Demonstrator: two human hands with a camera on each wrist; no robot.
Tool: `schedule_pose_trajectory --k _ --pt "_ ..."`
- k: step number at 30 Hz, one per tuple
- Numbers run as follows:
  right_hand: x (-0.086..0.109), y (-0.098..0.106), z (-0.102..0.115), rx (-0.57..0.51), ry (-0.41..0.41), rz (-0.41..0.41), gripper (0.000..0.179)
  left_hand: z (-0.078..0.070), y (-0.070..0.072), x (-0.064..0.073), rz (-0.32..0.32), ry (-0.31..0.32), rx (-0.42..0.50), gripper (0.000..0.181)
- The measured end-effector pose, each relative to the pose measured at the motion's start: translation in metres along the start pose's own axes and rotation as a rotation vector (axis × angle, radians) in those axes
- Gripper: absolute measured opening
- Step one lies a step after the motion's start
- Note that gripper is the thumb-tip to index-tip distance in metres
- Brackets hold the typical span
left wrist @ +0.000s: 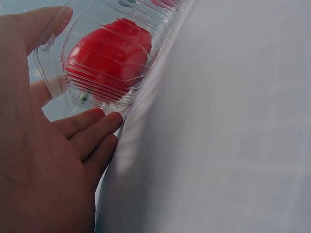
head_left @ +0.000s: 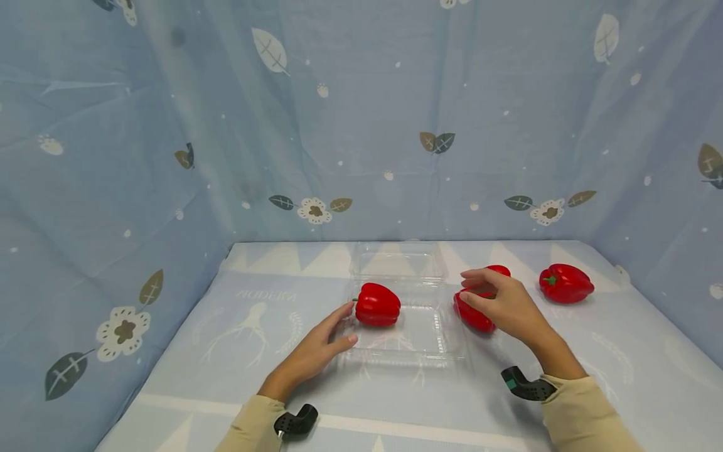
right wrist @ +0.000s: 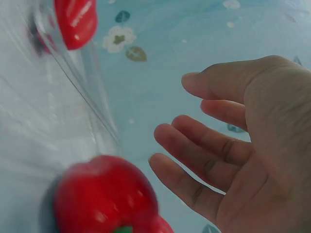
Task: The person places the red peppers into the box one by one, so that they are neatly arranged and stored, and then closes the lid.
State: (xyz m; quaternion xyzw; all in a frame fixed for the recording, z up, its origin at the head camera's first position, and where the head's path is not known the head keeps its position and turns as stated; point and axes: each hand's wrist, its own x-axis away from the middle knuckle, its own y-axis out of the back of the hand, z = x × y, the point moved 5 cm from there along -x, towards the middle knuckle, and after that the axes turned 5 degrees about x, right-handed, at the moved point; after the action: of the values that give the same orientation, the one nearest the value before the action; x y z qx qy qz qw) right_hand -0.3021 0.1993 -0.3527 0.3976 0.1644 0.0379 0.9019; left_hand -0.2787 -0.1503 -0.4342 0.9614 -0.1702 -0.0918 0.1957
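Observation:
A clear plastic container (head_left: 420,329) stands on the table with its hinged lid (head_left: 401,263) lying back behind it. Inside, on the left, lies a red bell pepper (head_left: 377,306) with its green stem pointing left. My left hand (head_left: 317,349) is at the container's left end, fingers loosely extended around that end; the left wrist view shows the fingertips close against the plastic. Just right of the container rests another red bell pepper (head_left: 473,319). My right hand (head_left: 511,309) hovers over it, fingers relaxed and apart, and partly hides it. In the right wrist view nothing is between the fingers.
Behind my right hand, a partly hidden red bell pepper (head_left: 499,270) shows. Farther right lies one more red bell pepper (head_left: 567,284). A patterned cloth (head_left: 390,304) covers the table, and a blue leaf-print curtain (head_left: 367,125) hangs at the back and sides.

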Motion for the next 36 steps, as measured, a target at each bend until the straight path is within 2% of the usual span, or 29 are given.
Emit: schedule_pose_trajectory --k 6,10,16,24,36 --pt "0.004 0.017 -0.010 0.002 -0.056 -0.036 0.053 0.000 0.000 0.001 0.000 0.003 -0.007 0.068" --pt "0.005 0.025 -0.017 0.038 -0.065 -0.068 0.055 -0.001 0.001 0.001 -0.006 0.000 -0.005 0.067" --pt "0.010 0.033 -0.038 0.073 -0.106 -0.079 0.057 -0.001 0.001 0.001 -0.002 0.004 -0.001 0.068" --pt "0.014 0.023 -0.060 0.099 -0.142 -0.028 0.062 -0.001 -0.001 0.000 0.002 -0.006 -0.007 0.067" --pt "0.015 0.004 -0.070 0.068 -0.150 0.025 0.074 -0.001 -0.001 0.001 -0.004 0.007 -0.023 0.067"
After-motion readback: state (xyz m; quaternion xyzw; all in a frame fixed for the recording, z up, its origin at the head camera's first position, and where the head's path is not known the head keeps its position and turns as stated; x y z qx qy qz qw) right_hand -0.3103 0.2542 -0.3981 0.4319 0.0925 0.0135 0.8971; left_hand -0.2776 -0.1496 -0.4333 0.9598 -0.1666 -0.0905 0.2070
